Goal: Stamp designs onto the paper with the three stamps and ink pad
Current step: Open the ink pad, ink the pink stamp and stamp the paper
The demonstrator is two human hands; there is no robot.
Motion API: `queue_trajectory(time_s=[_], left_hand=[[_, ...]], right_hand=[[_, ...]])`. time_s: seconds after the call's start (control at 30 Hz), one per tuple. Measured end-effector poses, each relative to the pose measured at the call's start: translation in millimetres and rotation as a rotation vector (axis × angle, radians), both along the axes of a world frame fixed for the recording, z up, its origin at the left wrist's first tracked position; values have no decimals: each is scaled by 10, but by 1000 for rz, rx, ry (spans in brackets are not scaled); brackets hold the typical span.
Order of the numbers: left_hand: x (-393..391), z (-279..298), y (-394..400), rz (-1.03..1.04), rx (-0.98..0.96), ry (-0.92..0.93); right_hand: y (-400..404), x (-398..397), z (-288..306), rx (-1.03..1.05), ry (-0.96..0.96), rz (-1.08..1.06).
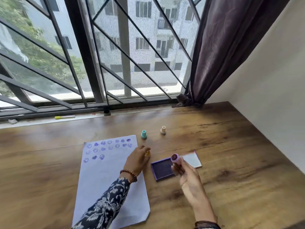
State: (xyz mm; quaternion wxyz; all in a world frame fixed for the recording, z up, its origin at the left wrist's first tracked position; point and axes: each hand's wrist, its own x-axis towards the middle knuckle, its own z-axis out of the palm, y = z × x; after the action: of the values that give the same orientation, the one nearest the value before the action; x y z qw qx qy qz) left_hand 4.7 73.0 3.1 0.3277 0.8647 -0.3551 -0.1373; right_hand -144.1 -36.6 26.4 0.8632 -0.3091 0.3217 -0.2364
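A white paper (105, 176) lies on the wooden table with several purple smiley and blob prints across its top. My right hand (186, 176) holds a pink-purple stamp (175, 157) tilted up over the open purple ink pad (160, 170), its inked face showing. My left hand (137, 160) rests at the paper's right edge, fingers closed around a small yellow stamp (148, 153). A teal stamp (144, 134) and a cream stamp (163, 130) stand upright beyond the paper.
The ink pad's lid (192, 160) lies open to the pad's right. A yellow-capped marker (64, 117) rests on the window sill at the back. A dark curtain (214, 52) hangs at the back right beside a white wall (267, 90).
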Motion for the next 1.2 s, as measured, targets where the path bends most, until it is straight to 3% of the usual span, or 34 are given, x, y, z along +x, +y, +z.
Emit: queue_trajectory(time_s=[0.17,0.33,0.53,0.77,0.93,1.07,1.2], left_hand=[[-100,-123,78,-2,-52,-10],[-221,-260,189,-146,60,-98],[-231,-376,231,-200,96,-163],[-198,-418,219,-207,35,-195],[-191,-419,210,-204,12,-183],[-203,-445,211,-205,11,-155],[-186,-396,213,-237,16,-170]], right_hand=[[-22,-80,-48,-230,128,24],[62,-32,-105,-1008,689,104],[312,18,-194,-1598,871,344],[354,44,-152,-1854,872,384],[220,130,-113,-1810,909,553],[75,152,-167,-1726,811,638],[27,304,-128,-1702,884,714]])
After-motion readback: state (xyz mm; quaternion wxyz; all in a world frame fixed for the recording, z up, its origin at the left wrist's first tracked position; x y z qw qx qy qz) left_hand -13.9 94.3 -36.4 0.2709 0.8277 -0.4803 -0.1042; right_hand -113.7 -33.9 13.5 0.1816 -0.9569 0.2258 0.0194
